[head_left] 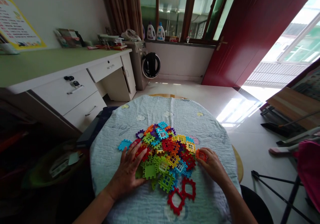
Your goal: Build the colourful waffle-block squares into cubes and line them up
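Observation:
A heap of colourful plastic interlocking blocks (pixel 163 164) lies in the middle of a round table covered with a pale blue cloth (pixel 120 197). My left hand (pixel 130 165) rests on the heap's left side, fingers spread over red and green pieces. At the right edge, my right hand (pixel 210 162) pinches an orange block (pixel 201 155) between thumb and fingers. Two red frame pieces, one (pixel 188 188) above the other (pixel 176 201), lie at the near side of the heap. A blue block (pixel 124 144) sits just beyond my left fingers.
A long desk with drawers (pixel 67 91) runs along the left. Beyond the table stand a washing machine (pixel 137 64) and a red door (pixel 232 41). Black tripod legs (pixel 275 190) and a pink fabric item (pixel 308 170) are on the right.

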A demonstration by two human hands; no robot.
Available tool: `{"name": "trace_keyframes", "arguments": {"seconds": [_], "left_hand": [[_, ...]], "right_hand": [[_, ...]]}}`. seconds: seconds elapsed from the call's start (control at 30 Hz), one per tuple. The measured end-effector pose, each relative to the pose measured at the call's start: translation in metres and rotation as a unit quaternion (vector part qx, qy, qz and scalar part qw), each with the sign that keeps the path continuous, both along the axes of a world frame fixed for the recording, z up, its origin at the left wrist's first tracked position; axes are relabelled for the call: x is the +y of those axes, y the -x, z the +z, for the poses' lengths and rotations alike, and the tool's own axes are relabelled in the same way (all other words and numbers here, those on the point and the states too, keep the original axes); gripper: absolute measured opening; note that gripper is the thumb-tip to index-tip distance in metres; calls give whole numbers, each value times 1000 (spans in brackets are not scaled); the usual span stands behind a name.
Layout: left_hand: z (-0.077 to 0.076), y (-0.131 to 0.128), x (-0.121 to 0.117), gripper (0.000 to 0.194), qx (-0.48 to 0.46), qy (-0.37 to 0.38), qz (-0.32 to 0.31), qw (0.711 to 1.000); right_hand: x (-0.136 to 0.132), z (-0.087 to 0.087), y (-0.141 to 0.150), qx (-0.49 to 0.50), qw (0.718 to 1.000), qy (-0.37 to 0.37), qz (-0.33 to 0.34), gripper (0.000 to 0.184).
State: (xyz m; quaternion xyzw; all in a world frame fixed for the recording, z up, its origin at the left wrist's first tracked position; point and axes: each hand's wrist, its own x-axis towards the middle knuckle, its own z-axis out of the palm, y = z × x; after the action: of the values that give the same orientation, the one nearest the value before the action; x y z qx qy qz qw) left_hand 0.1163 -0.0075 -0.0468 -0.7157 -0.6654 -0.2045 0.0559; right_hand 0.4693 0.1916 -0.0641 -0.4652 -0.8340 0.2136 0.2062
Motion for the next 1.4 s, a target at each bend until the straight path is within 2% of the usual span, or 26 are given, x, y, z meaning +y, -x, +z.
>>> {"name": "trace_keyframes", "arguments": {"seconds": [0.13,0.23,0.33,0.47,0.6,0.7,0.77,0.87,0.97,1.1,1.23,1.3,1.4], "left_hand": [[6,10,-8,92,-20,27,0,999],[1,19,-8,84,-41,52,5,998],[-4,22,-6,74,-90,61,12,994],[-2,22,0,57,-161,41,37,985],[0,36,19,45,-206,-17,132,970],[-6,55,41,45,-227,-69,202,950],[-12,65,56,48,-240,-67,226,942],[-14,66,72,49,-288,-13,221,932],[-10,55,76,48,-326,20,184,927],[-5,55,73,46,-326,1,156,932],[-9,73,76,47,-301,-50,198,932],[-13,78,80,48,-299,-48,215,928],[-16,78,84,47,-284,-23,203,937]], "right_hand": [[7,22,9,-33,999,3,36,29],[13,34,24,-15,997,-2,80,31],[20,39,39,-15,996,-2,91,28],[26,36,52,-43,992,5,118,25],[28,31,54,-56,988,11,143,22],[30,28,53,-33,990,16,139,23],[33,26,52,-19,991,19,128,25],[38,25,50,-5,993,18,119,29],[42,25,48,10,994,11,110,30],[44,24,50,15,995,3,103,27],[42,24,56,11,994,3,111,27],[42,24,58,-2,993,7,114,27],[42,23,58,-34,989,27,139,30]]}}
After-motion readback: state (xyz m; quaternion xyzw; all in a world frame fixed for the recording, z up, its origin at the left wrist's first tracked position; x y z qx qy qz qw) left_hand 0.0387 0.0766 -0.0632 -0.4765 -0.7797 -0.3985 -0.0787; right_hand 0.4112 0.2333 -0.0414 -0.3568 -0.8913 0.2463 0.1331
